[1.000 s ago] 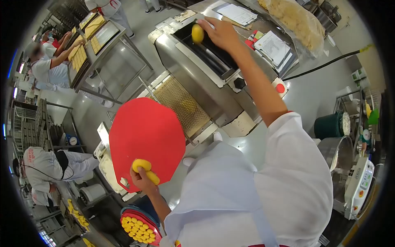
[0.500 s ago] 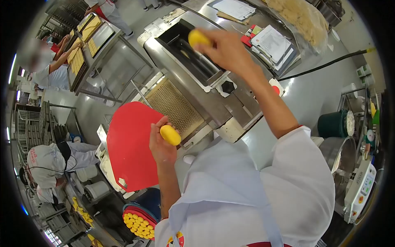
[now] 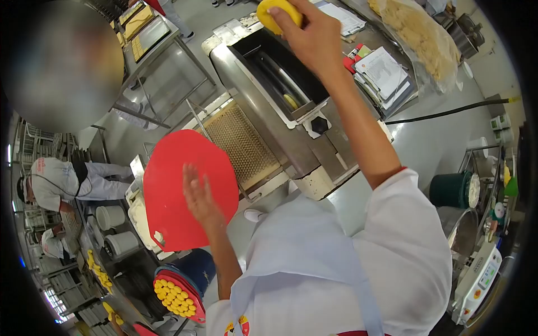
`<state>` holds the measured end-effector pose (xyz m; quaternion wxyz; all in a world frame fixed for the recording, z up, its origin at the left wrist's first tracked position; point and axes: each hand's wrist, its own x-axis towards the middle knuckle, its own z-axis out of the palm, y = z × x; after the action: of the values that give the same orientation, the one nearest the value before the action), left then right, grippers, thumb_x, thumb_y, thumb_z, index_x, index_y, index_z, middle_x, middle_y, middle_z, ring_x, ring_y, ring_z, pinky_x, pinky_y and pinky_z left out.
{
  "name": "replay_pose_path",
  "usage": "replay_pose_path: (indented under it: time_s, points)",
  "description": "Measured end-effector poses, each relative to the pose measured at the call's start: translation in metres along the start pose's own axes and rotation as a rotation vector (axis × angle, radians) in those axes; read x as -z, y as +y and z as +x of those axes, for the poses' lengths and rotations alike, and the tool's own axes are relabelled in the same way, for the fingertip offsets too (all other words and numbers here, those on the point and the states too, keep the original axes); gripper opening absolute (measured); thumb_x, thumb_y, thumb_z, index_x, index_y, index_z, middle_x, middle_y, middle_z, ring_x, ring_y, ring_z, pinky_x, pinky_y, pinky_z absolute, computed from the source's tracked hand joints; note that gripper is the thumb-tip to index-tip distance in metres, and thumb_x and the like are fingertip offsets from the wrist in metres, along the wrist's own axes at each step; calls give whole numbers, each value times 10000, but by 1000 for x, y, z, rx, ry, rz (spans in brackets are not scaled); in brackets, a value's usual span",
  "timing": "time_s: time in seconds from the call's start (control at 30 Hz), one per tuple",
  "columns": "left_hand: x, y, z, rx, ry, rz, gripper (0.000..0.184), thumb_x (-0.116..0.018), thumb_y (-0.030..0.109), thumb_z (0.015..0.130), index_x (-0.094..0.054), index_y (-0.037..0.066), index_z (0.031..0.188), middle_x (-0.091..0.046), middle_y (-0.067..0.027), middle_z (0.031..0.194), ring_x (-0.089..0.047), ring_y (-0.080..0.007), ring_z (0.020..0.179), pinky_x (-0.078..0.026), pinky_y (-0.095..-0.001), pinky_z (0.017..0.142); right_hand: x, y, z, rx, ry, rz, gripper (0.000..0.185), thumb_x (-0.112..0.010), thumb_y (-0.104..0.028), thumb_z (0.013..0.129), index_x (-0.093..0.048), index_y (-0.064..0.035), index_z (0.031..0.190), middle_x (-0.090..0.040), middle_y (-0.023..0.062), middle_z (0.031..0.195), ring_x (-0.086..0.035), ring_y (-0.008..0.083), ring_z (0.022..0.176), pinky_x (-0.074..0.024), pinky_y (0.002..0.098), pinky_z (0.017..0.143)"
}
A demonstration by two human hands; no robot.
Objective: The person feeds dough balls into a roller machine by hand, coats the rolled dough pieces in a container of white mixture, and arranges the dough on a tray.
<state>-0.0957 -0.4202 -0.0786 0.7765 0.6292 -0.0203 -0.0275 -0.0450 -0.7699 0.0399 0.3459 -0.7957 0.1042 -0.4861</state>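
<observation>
My right hand point(image 3: 314, 39) is raised above the far end of a metal machine point(image 3: 274, 134), its fingers and thumb gripping a smooth yellow dough piece point(image 3: 280, 15). In the machine's dark hopper point(image 3: 260, 67), a small yellow piece point(image 3: 290, 101) lies near the front end. Over the red board point(image 3: 190, 151), my left hand point(image 3: 200, 196) has its fingers stretched out, slightly blurred, and holds nothing. Many yellow dough pieces point(image 3: 175, 298) sit on another red sheet on a dark blue bucket point(image 3: 193, 270) below the left arm.
A studded belt point(image 3: 241, 140) extends from the machine's left side. Clipboards with papers point(image 3: 382, 71) and a bag of pale dough point(image 3: 420, 39) lie on the table to the right. A co-worker point(image 3: 56, 179) stands at left; another person nearby is blurred.
The yellow dough piece has left my left hand, which has opened and moved left over the red board. My right hand has risen away from the hopper, holding a yellow piece.
</observation>
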Motion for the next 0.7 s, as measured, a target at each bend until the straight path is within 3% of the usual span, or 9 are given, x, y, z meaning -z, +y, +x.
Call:
replay_pose_path:
  time_s: [0.1, 0.2, 0.23, 0.27, 0.37, 0.43, 0.57, 0.67, 0.7]
  points:
    - [108, -36, -19, -35, 359, 316, 463, -533, 215, 1032, -447, -5, 1431, -491, -135, 1430, -461, -237, 1329, -385, -406, 1116, -37, 59, -6, 63, -420, -422, 466, -618, -464, 930, -706, -73, 1168, -714, 208, 1041, -684, 356, 960, -522, 408, 886]
    - [205, -52, -50, -8, 586, 269, 458, -621, 234, 991, -505, -7, 1362, -566, -146, 1319, -546, -227, 1201, -446, -369, 1034, -9, 44, -16, -212, -223, -377, 440, -567, -437, 986, -692, -80, 1211, -721, 131, 1124, -676, 224, 1069, -515, 343, 911]
    - [233, -68, -58, 164, 652, 208, 475, -649, 257, 971, -515, 0, 1347, -568, -142, 1307, -547, -233, 1190, -452, -370, 1023, 5, 54, -28, -97, -83, -114, 416, -532, -392, 998, -708, -63, 1183, -709, 192, 1108, -676, 309, 1036, -498, 396, 933]
    - [268, -92, -68, 327, 728, 142, 492, -676, 281, 952, -524, 7, 1331, -570, -138, 1295, -549, -239, 1178, -458, -371, 1011, 29, 48, -45, -171, -97, 57, 380, -524, -345, 1016, -703, -63, 1196, -723, 145, 1106, -669, 229, 1043, -501, 371, 924]
    - [269, -99, -105, 536, 648, -409, 569, -764, 361, 875, -549, 56, 1304, -570, -113, 1273, -545, -249, 1145, -462, -392, 984, 68, -58, -133, -423, -8, 296, 388, -467, -290, 1057, -712, 8, 1096, -727, 74, 994, -556, 67, 759, -464, 206, 767]
    - [260, -117, -98, 555, 607, -519, 580, -790, 333, 853, -544, 93, 1321, -561, -91, 1315, -507, -256, 1222, -434, -434, 1012, 82, -83, -203, -339, -258, 270, 327, -522, -249, 1038, -718, 4, 971, -615, -9, 755, -460, 57, 641, -376, 217, 591]
    - [244, -99, -88, 446, 451, -641, 448, -770, 144, 861, -581, 62, 1258, -625, -77, 1215, -590, -232, 1146, -484, -395, 1007, 46, -112, -317, -567, -587, 264, 255, -589, -202, 1004, -720, 16, 1004, -599, -9, 756, -466, 60, 644, -388, 238, 588]
    - [252, -75, -70, 388, 406, -676, 451, -746, 47, 843, -571, 56, 1259, -650, -65, 1176, -645, -222, 1070, -553, -368, 910, 10, -123, -353, -828, -547, 412, 270, -602, -221, 1002, -720, 20, 1029, -617, -5, 772, -492, 63, 679, -403, 235, 626]
    - [259, -71, -62, 371, 412, -685, 474, -739, 16, 834, -561, 56, 1271, -654, -60, 1166, -662, -217, 1040, -579, -358, 867, -3, -121, -357, -764, -506, 396, 273, -609, -230, 1000, -714, 16, 1057, -626, 2, 798, -514, 67, 704, -418, 230, 649]
